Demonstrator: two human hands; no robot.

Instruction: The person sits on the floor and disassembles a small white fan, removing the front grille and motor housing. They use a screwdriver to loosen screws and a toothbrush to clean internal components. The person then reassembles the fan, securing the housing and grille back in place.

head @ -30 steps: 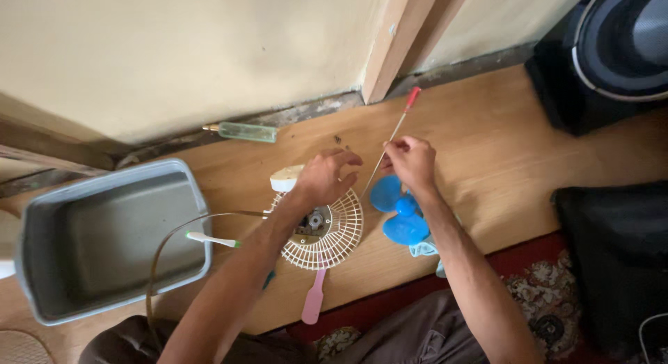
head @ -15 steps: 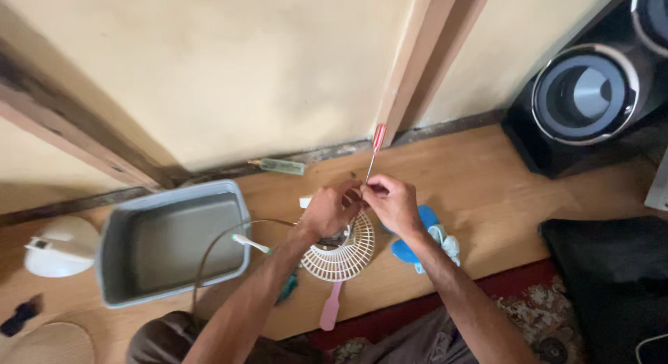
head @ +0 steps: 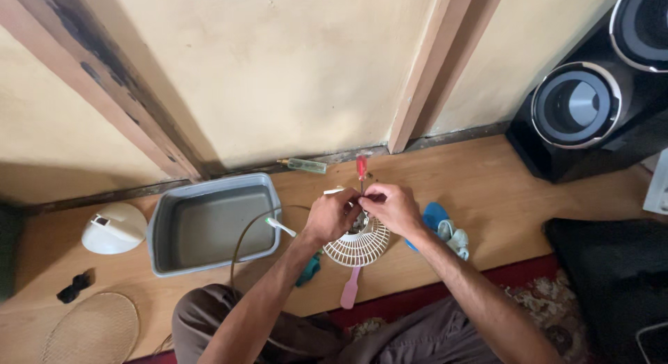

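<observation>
White grille [head: 362, 244]: lay on the wooden floor [head: 487, 190], just under both hands.
Left hand [head: 332, 214]: fingers curled on the grille's hub.
Right hand [head: 394, 208]: fingers pinched round a red-handled screwdriver [head: 361, 171], held upright over the hub.
Blue blades [head: 435, 216]: lay just right of the right hand.
Grey tub [head: 212, 223]: sat left of the grille.
Speaker [head: 591, 100]: stood at the wall, far right.
Pink handle [head: 350, 287]: lay below the grille.
</observation>
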